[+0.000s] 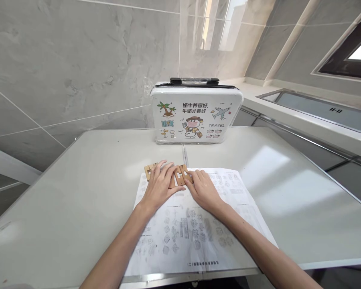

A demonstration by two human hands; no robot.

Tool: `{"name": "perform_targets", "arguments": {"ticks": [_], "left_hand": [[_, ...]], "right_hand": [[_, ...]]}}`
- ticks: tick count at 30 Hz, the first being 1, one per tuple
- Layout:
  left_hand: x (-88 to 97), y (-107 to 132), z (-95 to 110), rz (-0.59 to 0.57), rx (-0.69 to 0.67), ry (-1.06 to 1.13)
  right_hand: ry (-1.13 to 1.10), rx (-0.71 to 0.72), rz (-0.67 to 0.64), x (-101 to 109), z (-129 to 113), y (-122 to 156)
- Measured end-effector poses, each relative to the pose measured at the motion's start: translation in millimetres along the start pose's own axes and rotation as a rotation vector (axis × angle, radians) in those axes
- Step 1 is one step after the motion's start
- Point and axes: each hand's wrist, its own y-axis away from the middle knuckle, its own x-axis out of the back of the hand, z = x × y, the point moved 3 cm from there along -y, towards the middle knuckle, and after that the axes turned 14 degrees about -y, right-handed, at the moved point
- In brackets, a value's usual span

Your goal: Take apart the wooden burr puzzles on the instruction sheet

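Note:
A row of flat wooden puzzle pieces with cut-out notches lies at the far edge of the printed sheet. My left hand (159, 184) arches over the left part of the row, its fingers on the far side and its thumb on the near side. One notched wooden piece (148, 170) pokes out left of that hand; others are partly hidden below it. Between my hands another wooden puzzle piece (179, 176) shows. My right hand (203, 186) grips the right end piece with thumb and index finger, the other fingers curled.
Beneath my forearms a creased paper sheet (180, 257) with printed diagrams covers the near middle of the pale table (78, 192). Behind the pieces stands a white plastic-wrapped case (195, 114) with cartoon prints. A tiled wall rises behind, and a counter with a sink (325, 108) is at right.

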Motion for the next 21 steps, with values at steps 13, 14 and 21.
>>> {"name": "perform_targets", "arguments": {"ticks": [13,14,21], "left_hand": [[11.0,-2,-13,0.059,0.028,0.049],[12.1,-2,-13,0.081,0.059,0.066],[14.7,-2,-40,0.349,0.524,0.197]], "right_hand": [[-0.195,0.068,-0.055,4,-12,0],[-0.198,0.070,-0.058,4,-12,0],[-0.182,0.081,-0.093,6,-12,-1]]}}
